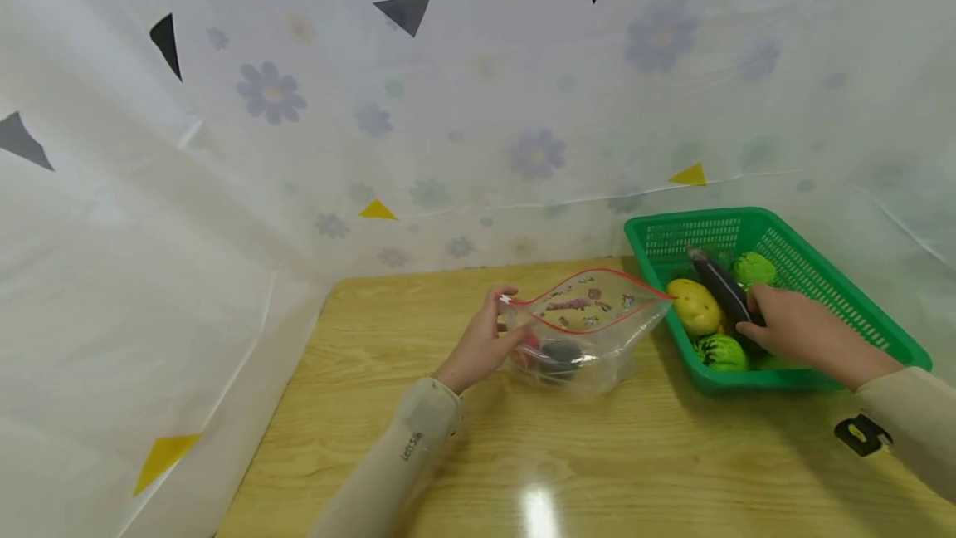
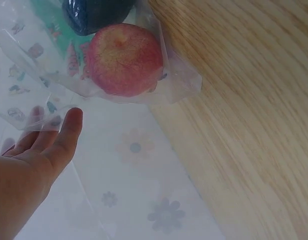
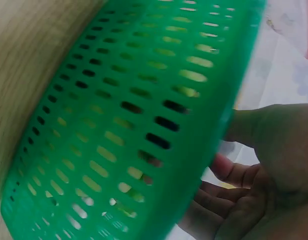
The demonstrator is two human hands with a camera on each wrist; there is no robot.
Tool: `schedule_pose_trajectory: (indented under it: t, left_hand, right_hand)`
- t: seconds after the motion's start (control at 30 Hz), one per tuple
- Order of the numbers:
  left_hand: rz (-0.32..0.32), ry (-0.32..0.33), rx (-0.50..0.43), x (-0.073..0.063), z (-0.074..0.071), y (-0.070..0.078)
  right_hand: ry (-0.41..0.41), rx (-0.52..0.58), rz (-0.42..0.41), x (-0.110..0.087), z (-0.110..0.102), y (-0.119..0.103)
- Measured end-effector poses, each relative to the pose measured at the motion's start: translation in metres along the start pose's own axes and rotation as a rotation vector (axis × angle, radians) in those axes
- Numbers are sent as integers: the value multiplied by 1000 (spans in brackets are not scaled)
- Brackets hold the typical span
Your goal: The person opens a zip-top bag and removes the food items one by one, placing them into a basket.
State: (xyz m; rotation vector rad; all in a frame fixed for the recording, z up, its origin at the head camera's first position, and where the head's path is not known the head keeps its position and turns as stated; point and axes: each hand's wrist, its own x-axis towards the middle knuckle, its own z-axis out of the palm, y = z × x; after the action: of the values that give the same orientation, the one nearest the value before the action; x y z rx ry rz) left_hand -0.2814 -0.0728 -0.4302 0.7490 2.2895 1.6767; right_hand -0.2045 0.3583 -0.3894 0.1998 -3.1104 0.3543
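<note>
My left hand point(image 1: 489, 339) holds the left end of a clear zip bag point(image 1: 635, 337) by its red-edged mouth, thumb in front and fingers behind. The bag's mouth gapes wide. Inside it lie a red apple point(image 2: 125, 60) and a dark rounded item point(image 2: 96, 12). My right hand point(image 1: 792, 324) reaches into a green basket point(image 1: 844, 272) and grips the near end of a dark purple eggplant point(image 1: 719, 282), thumb on one side and fingers on the other. In the right wrist view the basket wall hides part of that hand point(image 3: 244, 195).
In the basket, a yellow potato-like item point(image 1: 693, 307) lies left of the eggplant, with a striped green squash point(image 1: 720, 353) in front and a bumpy green one point(image 1: 753, 269) behind. The wooden table point(image 1: 358, 405) meets a hanging flowered sheet point(image 1: 463, 106) at the back and left.
</note>
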Motion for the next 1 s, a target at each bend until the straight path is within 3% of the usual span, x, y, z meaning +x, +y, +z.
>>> schedule_pose_trajectory:
  t: [0.23, 0.4, 0.47, 0.57, 0.7, 0.77, 0.87, 1.0]
  left_hand:
    - [-6, -16, -68, -2, 1, 4]
    - [-10, -13, -49, -4, 0, 5]
    - [-9, -10, -34, -4, 0, 6]
    - [-5, -2, -6, -4, -1, 6]
    - [-4, -16, -44, -3, 0, 5]
    - [-3, -17, -44, -3, 0, 4]
    - [1, -11, -24, -2, 0, 4]
    - [5, -15, -19, -2, 1, 4]
  right_hand:
    - [-34, -20, 2, -1, 0, 5]
    - [-21, -71, 5, -1, -7, -4]
    - [29, -100, -12, -2, -11, -16]
    - [177, -111, -78, -4, -18, -45]
    - [399, -95, -297, -3, -26, -91]
    - [440, -112, -418, 3, -27, -114]
    - [374, -124, -543, 16, -24, -143]
    - [196, -101, -555, 35, -14, -167]
